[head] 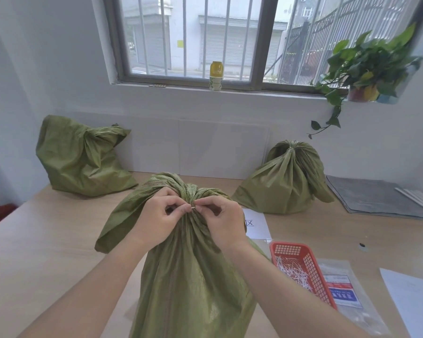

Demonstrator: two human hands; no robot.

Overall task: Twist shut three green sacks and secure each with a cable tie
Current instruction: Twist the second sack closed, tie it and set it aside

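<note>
We are working at the near edge of the table [59, 240], right on the gathered neck of the front sack [188, 276], and this looks like the tying step: a thin pale cable tie [193, 208] is showing between our fingertips, wrapped at the neck just under the bunched top. Our left hand [161, 220] is curling in from the left, thumb and forefinger pinched on the tie's end; our right hand [220, 223] is mirroring it, pinched closed against the other end, both resting on the cloth. Whether the tail is already threaded through the head we cannot tell, it is too small. Next, we judge, we are needing a firm pull to cinch it while the twist stays bunched. The right-hand sack [286, 181] by the far edge is appearing tied already; the left-hand sack [83, 157] at the far-left corner is gathered, its tie not visible. Spare ties are lying in the red basket [310, 259] near our right wrist.
</note>
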